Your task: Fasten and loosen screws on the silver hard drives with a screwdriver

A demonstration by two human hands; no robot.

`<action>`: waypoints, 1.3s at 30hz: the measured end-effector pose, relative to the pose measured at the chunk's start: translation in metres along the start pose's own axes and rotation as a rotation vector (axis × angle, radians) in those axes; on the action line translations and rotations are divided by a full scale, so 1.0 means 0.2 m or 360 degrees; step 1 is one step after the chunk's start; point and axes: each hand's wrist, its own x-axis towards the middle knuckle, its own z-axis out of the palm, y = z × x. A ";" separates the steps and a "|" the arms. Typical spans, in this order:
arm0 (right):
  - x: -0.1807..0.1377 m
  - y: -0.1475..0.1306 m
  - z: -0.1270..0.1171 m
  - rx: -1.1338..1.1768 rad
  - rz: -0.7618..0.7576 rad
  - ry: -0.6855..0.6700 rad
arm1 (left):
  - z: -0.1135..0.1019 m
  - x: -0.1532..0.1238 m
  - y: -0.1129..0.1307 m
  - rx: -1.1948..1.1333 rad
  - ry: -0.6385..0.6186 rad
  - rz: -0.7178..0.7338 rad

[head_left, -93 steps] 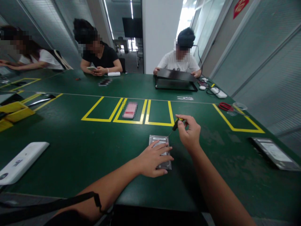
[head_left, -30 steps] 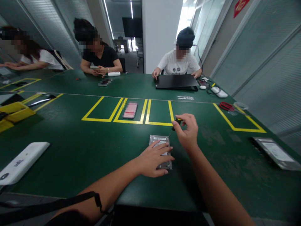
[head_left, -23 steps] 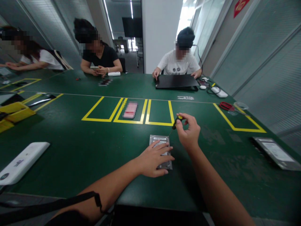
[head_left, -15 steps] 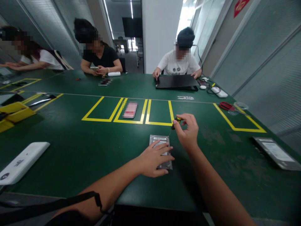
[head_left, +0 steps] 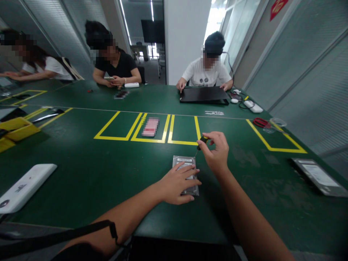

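Note:
A grey hard drive (head_left: 182,162) lies flat on the green table (head_left: 89,174) in front of me. My left hand (head_left: 176,183) rests on it with fingers spread flat, pressing it down. My right hand (head_left: 216,151) is closed in a pinch on the black and yellow handle of a small screwdriver (head_left: 202,140). Its thin shaft slants down to the drive's far right corner.
Yellow taped boxes (head_left: 148,127) mark the table beyond the drive, one holding a pink item (head_left: 150,127). A white device (head_left: 25,186) lies at left, yellow bins (head_left: 15,130) at far left, another drive (head_left: 317,175) at right. Three people sit across; one holds a black laptop (head_left: 204,95).
My right hand has twisted the screwdriver handle back and forth in place. The person opposite has closed the black laptop flat. My left hand has stayed on the drive.

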 end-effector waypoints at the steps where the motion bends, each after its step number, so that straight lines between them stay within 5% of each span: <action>1: 0.00 0.00 0.00 -0.0035 -0.0008 0.0006 | 0.00 0.00 0.00 -0.0001 -0.0003 0.0000; 39: -0.01 -0.01 -0.02 0.0109 0.0034 0.0021 | 0.00 0.00 0.00 0.0016 -0.0004 0.0000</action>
